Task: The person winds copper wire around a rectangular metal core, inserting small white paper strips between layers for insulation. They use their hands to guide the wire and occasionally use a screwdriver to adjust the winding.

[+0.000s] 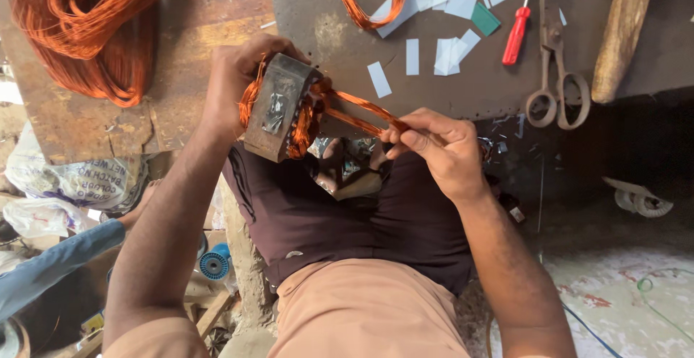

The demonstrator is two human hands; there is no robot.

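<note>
My left hand (233, 83) grips a grey metal motor stator (278, 105) from its far side, holding it above my lap. Copper wire windings (305, 123) bulge out of the stator's face. A loop of copper wire coil (365, 112) stretches from the stator to the right. My right hand (441, 145) pinches the end of that loop between thumb and fingers, pulling it taut.
On the dark workbench (325, 18) lie white paper slips (448, 51), a red-handled screwdriver (516, 36), scissors (555, 83), a wooden handle (623, 33) and another copper loop (365, 0). A big copper wire bundle (94, 26) hangs at left. Another person's blue sleeve (50, 268) is at lower left.
</note>
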